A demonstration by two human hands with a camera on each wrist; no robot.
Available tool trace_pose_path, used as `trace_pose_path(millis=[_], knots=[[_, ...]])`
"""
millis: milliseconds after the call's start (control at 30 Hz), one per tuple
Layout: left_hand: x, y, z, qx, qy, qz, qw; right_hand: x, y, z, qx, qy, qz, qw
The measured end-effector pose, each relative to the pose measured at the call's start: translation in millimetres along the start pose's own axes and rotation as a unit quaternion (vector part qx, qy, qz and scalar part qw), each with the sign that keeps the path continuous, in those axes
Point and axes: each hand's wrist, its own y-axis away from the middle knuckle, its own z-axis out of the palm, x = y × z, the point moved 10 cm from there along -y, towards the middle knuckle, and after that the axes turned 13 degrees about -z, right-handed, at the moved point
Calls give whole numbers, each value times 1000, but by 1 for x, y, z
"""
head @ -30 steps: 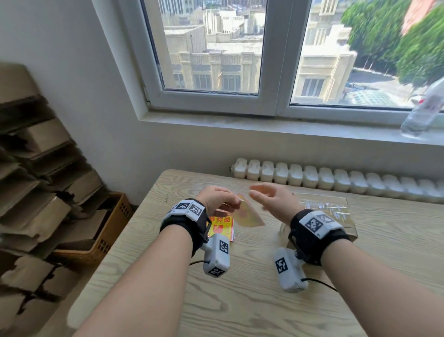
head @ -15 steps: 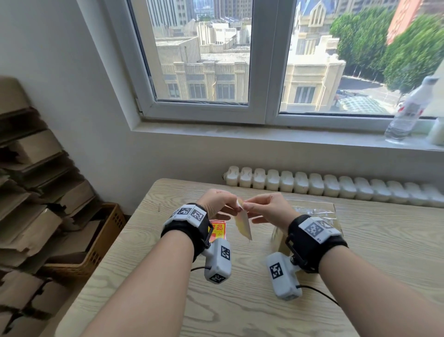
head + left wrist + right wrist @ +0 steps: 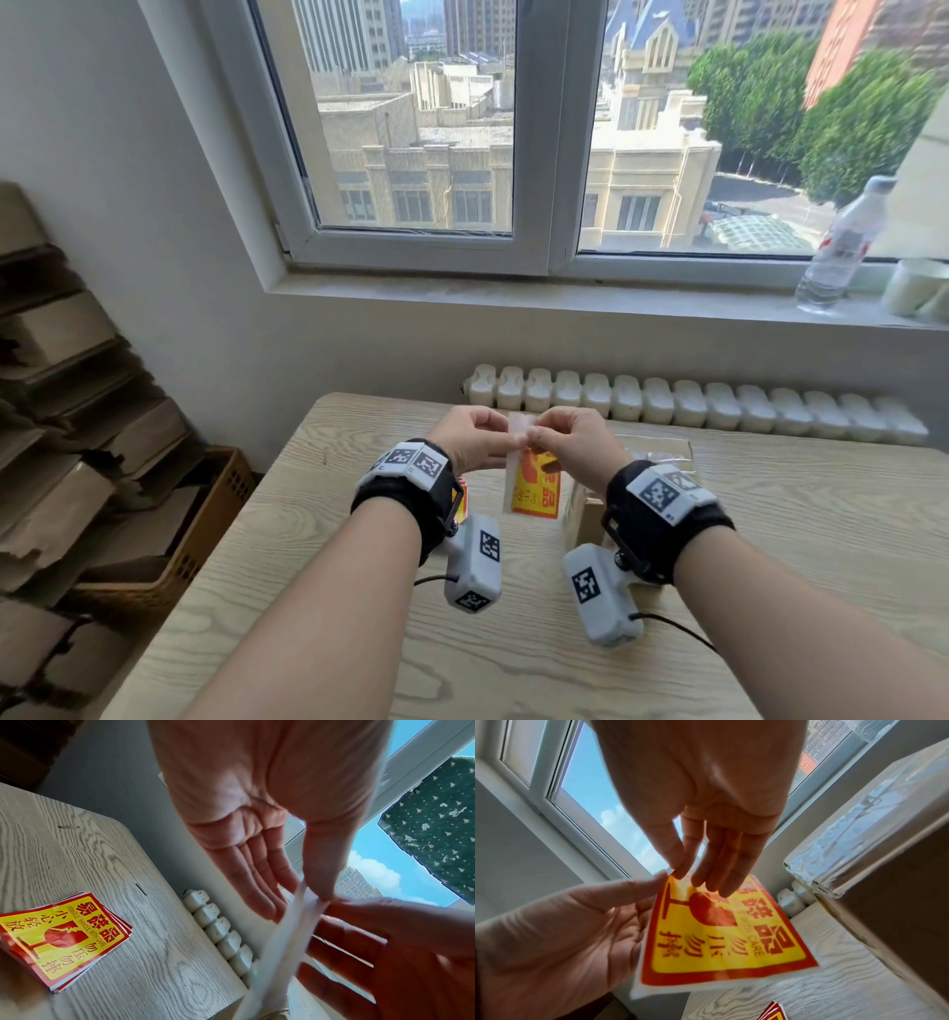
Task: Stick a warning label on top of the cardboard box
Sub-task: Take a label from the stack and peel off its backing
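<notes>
L hand (image 3: pixel 475 437) + R hand (image 3: pixel 575 442) pinch warning label (image 3: pixel 534 488) top corner | splitting off backing | cardboard box (image 3: pixel 585 506) waits nearby

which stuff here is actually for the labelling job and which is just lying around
For the job: warning label, pinched at its top corner by left hand and right hand; cardboard box; spare label stack.

Lying about: water bottle, wicker basket, flattened cartons.

Pinched a blurred white sheet (image 3: pixel 287 933), probably the label's backing, between left hand (image 3: pixel 257 805) and right hand (image 3: pixel 385 953); label stack (image 3: pixel 59 939) on counter (image 3: pixel 154 963).
</notes>
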Motion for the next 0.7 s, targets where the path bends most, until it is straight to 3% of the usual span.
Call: trace_pose_path(millis=[200, 366, 466, 566, 700], knots=[[-2, 0, 2, 7, 17, -1, 1000, 3, 4, -3, 16, -70, 25, 997], [-2, 1, -1, 13, 47, 6, 999, 3, 6, -4, 11, -48, 7, 999], [-10, -3, -6, 26, 40, -6, 999, 13, 6, -4, 19, -53, 33, 998], [-30, -11, -26, 69, 24, -39, 997, 26, 9, -5, 28, -39, 57, 997], [-75, -17, -75, 183, -34, -110, 976, 42, 13, -9, 46, 5, 75, 996]])
